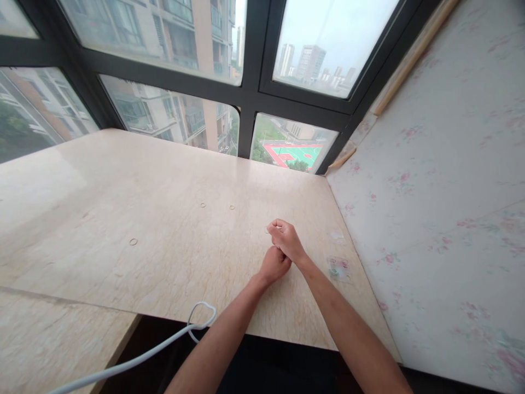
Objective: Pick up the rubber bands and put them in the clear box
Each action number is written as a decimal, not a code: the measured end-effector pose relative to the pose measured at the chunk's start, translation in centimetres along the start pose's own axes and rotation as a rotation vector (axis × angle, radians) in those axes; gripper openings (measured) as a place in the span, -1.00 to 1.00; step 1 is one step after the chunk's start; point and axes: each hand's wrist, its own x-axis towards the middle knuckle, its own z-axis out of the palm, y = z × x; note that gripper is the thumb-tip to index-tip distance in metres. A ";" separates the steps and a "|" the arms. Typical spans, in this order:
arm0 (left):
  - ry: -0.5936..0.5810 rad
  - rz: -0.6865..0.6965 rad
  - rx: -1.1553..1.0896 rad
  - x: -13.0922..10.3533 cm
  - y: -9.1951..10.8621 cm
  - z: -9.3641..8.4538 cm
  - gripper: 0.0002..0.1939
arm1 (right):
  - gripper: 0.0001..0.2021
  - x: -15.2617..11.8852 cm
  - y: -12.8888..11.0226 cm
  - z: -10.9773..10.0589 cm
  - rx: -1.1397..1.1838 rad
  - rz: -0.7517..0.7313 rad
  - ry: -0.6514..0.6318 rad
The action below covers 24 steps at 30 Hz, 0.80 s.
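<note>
My right hand is closed in a pinch above my left hand, its heel touching the left fist. At its fingertips shows part of a thin tan ring, like a rubber band; whether it is fully lifted off the surface I cannot tell. My left hand is curled into a fist low over the stone sill, and whatever may be inside is hidden. Further left on the sill lie three similar rings: one ring nearer me, and a second ring and third ring farther back.
Right of my hands lies a clear plastic packet with coloured print, and behind it a small clear scrap. A white cable loops over the front edge. Dark window frames and a flowered wall border the sill.
</note>
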 end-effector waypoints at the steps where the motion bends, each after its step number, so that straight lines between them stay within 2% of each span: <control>1: -0.012 0.003 0.000 0.0 0.0 0.0 -0.81 | -0.75 -0.4 0.1 -0.3 0.058 0.010 0.013; 6: -0.040 0.049 -0.027 0.1 0.4 -0.3 -0.78 | -0.64 -2.0 0.8 -1.8 0.261 0.056 0.082; 12: -0.047 0.045 -0.033 0.3 0.9 -0.8 -0.73 | -0.67 -5.0 2.1 -4.1 0.408 0.109 0.158; 18: -0.077 0.023 0.044 0.2 1.3 -1.1 -0.75 | -0.69 -9.9 4.3 -7.5 0.417 0.183 0.331; 24: -0.090 0.012 0.073 0.2 1.3 -1.1 -0.74 | -0.66 -15.1 6.9 -11.3 0.232 0.255 0.489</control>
